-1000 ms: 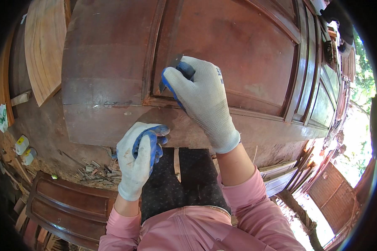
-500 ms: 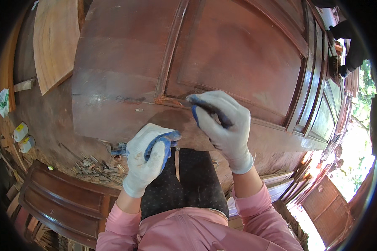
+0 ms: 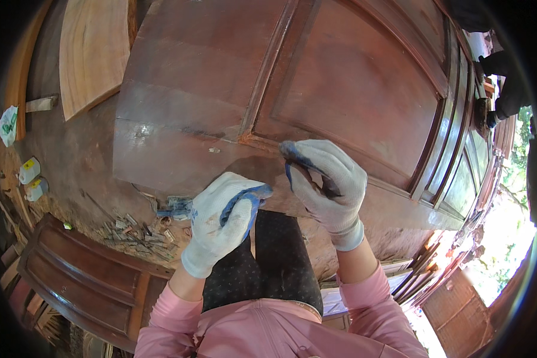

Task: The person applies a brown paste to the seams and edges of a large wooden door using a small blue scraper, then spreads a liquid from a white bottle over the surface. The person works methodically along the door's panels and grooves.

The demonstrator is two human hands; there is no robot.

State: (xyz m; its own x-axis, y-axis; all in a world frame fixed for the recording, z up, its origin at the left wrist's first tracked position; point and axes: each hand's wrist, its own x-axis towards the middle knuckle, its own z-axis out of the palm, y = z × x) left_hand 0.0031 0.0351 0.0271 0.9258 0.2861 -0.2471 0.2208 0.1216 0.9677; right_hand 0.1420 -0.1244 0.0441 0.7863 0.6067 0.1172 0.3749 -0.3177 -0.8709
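Observation:
A large reddish-brown wooden door (image 3: 352, 89) with raised moulding and recessed panels lies flat before me. Above its near edge is my left hand (image 3: 224, 209), in a white knitted glove with a blue palm. Its fingers are curled and its thumb pressed in; whatever they hold is hidden. To the right, my right hand (image 3: 328, 185), gloved alike, hovers by the corner of the moulding (image 3: 247, 138). Its thumb and fingers bend toward each other in a pinch with dark-stained tips. I cannot make out anything between them.
Wood scraps (image 3: 137, 235) and a blue-handled brush (image 3: 176, 209) lie left of my legs. Beyond are two plastic jugs (image 3: 30, 171), a plastic bag (image 3: 8, 125) and a pale plank (image 3: 92, 53). A second brown panel (image 3: 83, 280) rests lower left. Another person's dark-clothed legs (image 3: 507, 89) show far right.
The view has shifted slightly, so the door and floor things appear farther right and up in places. Both hands stay over the door's near edge, their curled grips much the same.

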